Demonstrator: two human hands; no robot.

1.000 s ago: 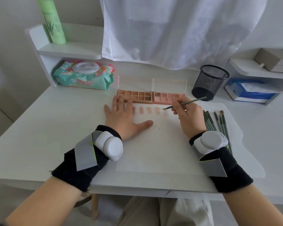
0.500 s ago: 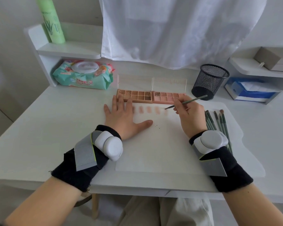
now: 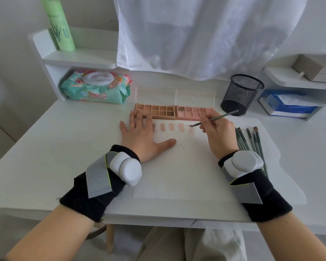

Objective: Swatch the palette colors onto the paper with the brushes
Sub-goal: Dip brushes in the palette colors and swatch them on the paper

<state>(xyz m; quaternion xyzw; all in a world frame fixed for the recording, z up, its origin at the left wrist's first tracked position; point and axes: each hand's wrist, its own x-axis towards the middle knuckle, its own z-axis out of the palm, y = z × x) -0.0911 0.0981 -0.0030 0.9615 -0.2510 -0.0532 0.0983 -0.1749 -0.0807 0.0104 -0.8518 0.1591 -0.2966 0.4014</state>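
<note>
The left hand lies flat, fingers straight, pinning the paper steady, while the right hand pinches a brush just beside the swatches, below the palette.

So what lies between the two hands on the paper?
Head view: bare paper with dark specks between left hand and right hand; swatches just beyond.

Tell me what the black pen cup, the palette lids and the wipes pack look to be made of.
Pen cup: likely metal wire mesh, matte black; the see-through grid shows it.
Palette lids: clear hard plastic, probably acrylic; the wall shows through and they stand stiffly upright.
Wipes pack: soft printed plastic film, wrinkled and slightly glossy, with a rigid white flip lid.
</note>
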